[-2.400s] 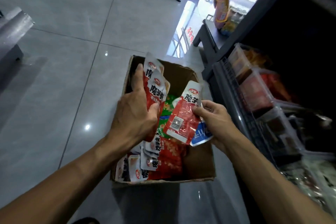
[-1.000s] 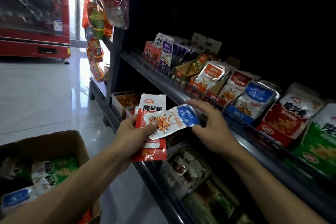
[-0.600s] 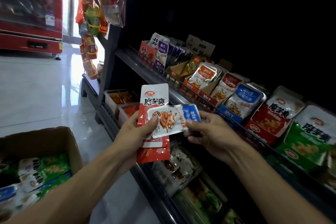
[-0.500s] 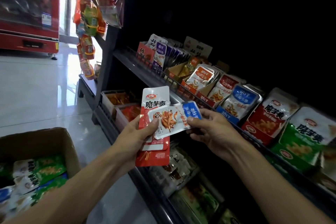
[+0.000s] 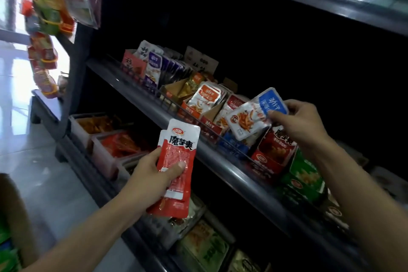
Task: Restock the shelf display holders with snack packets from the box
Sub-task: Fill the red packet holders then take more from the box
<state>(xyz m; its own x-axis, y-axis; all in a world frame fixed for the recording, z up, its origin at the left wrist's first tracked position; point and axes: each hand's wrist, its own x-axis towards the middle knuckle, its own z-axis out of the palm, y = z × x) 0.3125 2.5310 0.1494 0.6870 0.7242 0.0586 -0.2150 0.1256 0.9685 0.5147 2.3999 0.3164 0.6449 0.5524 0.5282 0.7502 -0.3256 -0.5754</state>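
A right hand [image 5: 302, 126] is pinching a blue packet [image 5: 256, 112] by its top corner above the shelf [image 5: 154, 115] holders, while the left hand [image 5: 154, 176] is gripping red packets [image 5: 176, 161] below; light, limp and likely slick, such pouches are probably best pinched at the sealed edges

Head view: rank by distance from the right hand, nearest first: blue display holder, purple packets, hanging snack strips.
From the right hand:
1. Blue display holder, on the shelf just below-left of the hand.
2. Purple packets, further left along the same shelf.
3. Hanging snack strips, at the shelf's far-left end.
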